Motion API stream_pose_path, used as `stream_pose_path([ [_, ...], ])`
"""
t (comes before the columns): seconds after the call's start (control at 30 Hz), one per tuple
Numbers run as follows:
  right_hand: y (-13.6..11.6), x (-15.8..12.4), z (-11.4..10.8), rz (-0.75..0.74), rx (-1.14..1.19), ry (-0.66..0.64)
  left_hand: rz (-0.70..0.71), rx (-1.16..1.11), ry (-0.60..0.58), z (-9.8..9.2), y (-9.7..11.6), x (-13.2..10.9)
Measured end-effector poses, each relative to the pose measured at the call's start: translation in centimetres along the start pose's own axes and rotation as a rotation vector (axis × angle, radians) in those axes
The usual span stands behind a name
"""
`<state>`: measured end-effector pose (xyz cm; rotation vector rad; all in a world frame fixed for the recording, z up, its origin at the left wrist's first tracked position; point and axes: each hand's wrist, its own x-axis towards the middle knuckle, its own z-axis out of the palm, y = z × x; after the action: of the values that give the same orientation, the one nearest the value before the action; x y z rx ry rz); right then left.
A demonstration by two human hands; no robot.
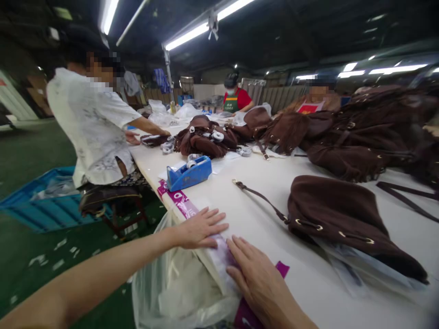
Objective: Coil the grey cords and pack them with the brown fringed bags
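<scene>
My left hand [200, 227] lies flat with fingers spread on the near edge of the white table [260, 201], on a clear plastic wrapper [219, 256] over a purple printed card [181, 201]. My right hand [255, 272] rests flat beside it, fingers stretched out on the same wrapper. Neither hand grips anything. A brown suede bag [343, 219] with a thin strap [259, 197] lies just to the right of my hands. A clear plastic bag [174, 288] hangs off the table edge below my hands.
A blue tape dispenser [189, 172] stands farther along the edge. More brown bags [360, 137] are piled at the back and right. A person in a white shirt [92, 123] sits at the left on a stool; two more people work at the far end. A blue crate [44, 201] sits on the floor.
</scene>
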<state>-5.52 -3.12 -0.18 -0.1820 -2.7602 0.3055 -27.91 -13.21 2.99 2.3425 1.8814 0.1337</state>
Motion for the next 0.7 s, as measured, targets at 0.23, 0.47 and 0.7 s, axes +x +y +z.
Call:
stream_pose_path([
  [0.23,0.6,-0.4,0.8,-0.015,0.152,-0.021,0.02,-0.251,0.305,2.0,0.0,-1.2],
  [0.47,1.1,-1.1,0.5,0.026,0.276,0.11,0.083,-0.299,0.477,3.8,5.1,-6.8],
  [0.7,1.9,-0.8,0.9,-0.111,0.212,0.171,-0.232,-0.183,0.229,11.4,4.7,-11.7],
])
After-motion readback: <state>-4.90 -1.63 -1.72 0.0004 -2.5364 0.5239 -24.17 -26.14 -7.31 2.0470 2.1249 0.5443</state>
